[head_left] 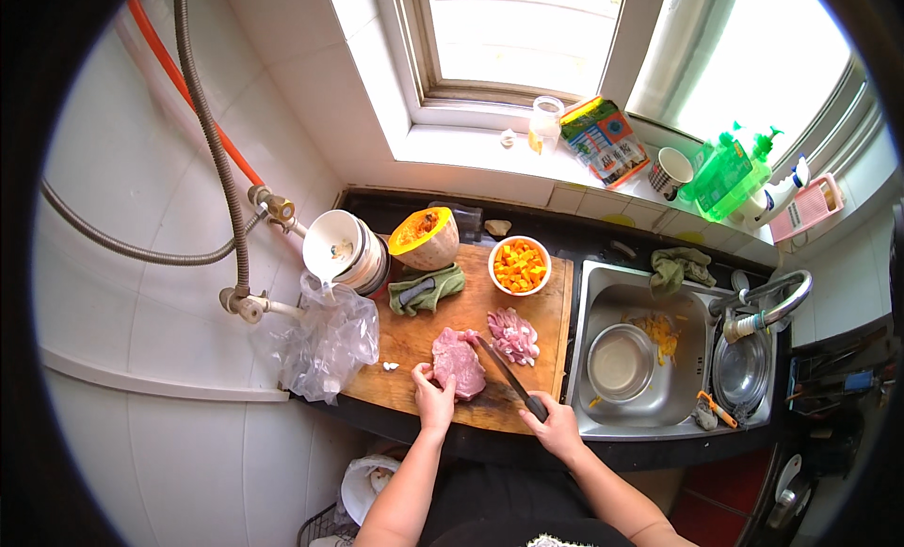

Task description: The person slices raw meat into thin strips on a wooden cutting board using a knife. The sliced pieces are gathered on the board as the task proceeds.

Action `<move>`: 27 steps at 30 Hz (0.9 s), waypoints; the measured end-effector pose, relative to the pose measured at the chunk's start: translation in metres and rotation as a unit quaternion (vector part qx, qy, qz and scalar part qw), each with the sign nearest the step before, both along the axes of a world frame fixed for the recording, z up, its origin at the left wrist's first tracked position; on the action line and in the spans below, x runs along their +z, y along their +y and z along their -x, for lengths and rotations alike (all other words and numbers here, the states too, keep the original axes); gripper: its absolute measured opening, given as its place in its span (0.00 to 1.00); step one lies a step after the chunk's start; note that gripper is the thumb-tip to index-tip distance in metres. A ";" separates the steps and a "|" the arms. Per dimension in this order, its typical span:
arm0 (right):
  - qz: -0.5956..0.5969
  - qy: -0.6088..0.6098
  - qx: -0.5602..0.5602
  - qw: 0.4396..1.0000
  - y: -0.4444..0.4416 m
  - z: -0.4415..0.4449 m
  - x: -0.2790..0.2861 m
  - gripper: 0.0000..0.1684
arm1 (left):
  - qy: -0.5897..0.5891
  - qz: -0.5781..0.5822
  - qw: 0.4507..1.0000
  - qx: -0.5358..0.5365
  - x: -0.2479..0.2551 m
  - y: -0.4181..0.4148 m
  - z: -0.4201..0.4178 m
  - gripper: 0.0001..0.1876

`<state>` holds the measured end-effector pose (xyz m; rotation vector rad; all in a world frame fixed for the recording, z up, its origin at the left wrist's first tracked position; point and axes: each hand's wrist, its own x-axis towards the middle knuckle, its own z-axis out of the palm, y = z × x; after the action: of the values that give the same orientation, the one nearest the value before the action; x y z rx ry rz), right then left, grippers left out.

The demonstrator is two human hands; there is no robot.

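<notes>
A slab of raw pink meat (458, 363) lies on a wooden cutting board (402, 342). My left hand (434, 399) grips its lower left edge between thumb and fingers. In my right hand (554, 423) is the black handle of a kitchen knife (505, 370); the blade's tip is at the slab's upper right corner. Cut slices of meat (513, 335) form a small pile right of the slab. Above them stands a white bowl (520, 266) of diced orange squash. Two small white pieces (390, 366), perhaps garlic, lie left of the slab.
A cut squash (425, 238), a folded green cloth (426, 290), stacked white containers (339, 250) and a clear plastic bag (330, 342) stand at the left. On the right, a steel sink (586, 321) holds a metal bowl (621, 363), orange peelings (660, 335) and a peeler (717, 409).
</notes>
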<state>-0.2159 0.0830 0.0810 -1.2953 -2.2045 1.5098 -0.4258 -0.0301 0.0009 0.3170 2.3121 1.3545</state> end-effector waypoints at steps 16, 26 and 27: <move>-0.001 -0.014 0.059 0.998 -0.027 0.068 0.017 0.20 | 0.399 0.053 0.890 -0.213 0.013 0.027 0.025 0.13; 0.016 -0.069 0.102 0.992 -0.020 0.075 0.025 0.21 | 0.362 0.047 0.915 -0.171 0.002 0.028 0.018 0.16; 0.007 -0.079 0.107 0.991 -0.019 0.080 0.024 0.21 | 0.356 0.047 0.917 -0.174 0.002 0.028 0.018 0.17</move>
<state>-0.2959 0.0638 0.1045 -1.2559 -2.5080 1.5461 -0.4441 -0.0023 0.0027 1.3067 2.6726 1.0436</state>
